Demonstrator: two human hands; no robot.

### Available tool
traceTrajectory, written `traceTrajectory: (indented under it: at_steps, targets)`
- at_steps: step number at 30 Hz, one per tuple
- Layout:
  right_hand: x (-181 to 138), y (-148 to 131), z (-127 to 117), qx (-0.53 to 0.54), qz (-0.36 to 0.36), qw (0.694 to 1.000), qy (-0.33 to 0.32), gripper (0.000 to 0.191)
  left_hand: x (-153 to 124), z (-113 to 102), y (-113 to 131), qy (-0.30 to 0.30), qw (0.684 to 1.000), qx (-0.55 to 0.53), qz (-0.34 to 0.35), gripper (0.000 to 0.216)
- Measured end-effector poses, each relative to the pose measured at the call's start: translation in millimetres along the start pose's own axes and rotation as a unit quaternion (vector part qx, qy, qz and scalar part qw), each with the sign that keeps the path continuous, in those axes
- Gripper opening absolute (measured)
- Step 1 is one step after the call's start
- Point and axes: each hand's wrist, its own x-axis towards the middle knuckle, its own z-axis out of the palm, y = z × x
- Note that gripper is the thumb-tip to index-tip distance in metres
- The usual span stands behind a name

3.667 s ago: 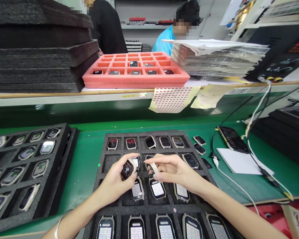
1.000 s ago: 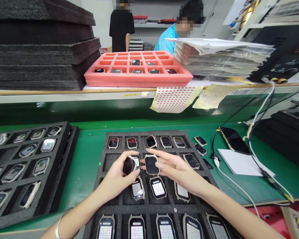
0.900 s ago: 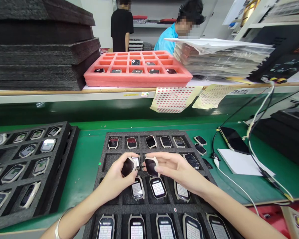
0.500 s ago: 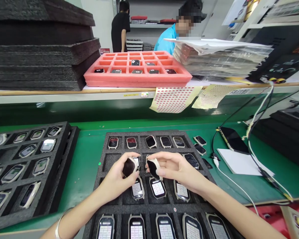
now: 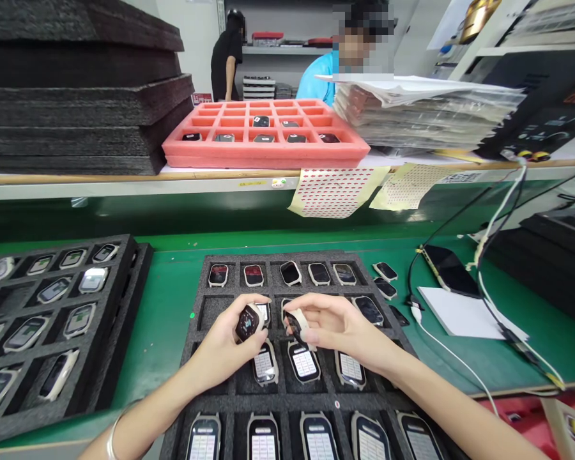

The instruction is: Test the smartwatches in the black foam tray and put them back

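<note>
My left hand (image 5: 237, 342) is closed around a smartwatch body (image 5: 249, 321) without a strap; its dark screen shows a small lit graphic. In my right hand (image 5: 335, 322) is a second smartwatch body (image 5: 296, 323), tilted, with a pale case edge toward me. Both are held above a black foam tray (image 5: 287, 402) with square pockets. Strapless watches with lit white grid screens, such as one watch (image 5: 303, 361), lie in its nearer rows. Dark-screened watches, such as another watch (image 5: 290, 273), fill the far row. My hands partly hide the second row.
Another foam tray of watches (image 5: 16, 345) lies left. Loose dark screens (image 5: 386, 271), a phone (image 5: 450, 271), white paper (image 5: 469, 311) and cables (image 5: 453, 358) are on the right. A shelf above bears stacked foam (image 5: 76, 108), a pink tray (image 5: 263, 153) and papers (image 5: 426, 108). Two people are beyond.
The screen of the watch in my left hand has gone from blank to a lit graphic. The right-hand watch's screen also looks different. My hands have barely moved.
</note>
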Motion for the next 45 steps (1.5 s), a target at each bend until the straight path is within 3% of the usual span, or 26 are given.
traceTrajectory:
  at_steps: [7, 12, 34, 45]
  targets:
    - [-1.0, 0.5, -1.2, -0.001, 0.01, 1.0, -0.021, 0.032, -0.8, -1.6, -1.8, -0.024, 0.999, 0.024, 0.007, 0.04]
    - [-0.9, -0.8, 0.2, -0.019, 0.008, 1.0, -0.019, 0.034, -1.2, -1.1, 1.3, 0.005, 1.0, 0.018, 0.017, 0.038]
    - [1.0, 0.8, -2.7, -0.043, 0.006, 0.999, -0.008, 0.035, 0.0, -0.5, 2.3, 0.029, 1.0, 0.009, 0.0, 0.037]
    - [2.3, 1.7, -2.9, -0.054, 0.008, 0.999, -0.002, 0.035, -0.5, -0.5, 1.0, 0.005, 0.999, 0.045, 0.004, 0.034]
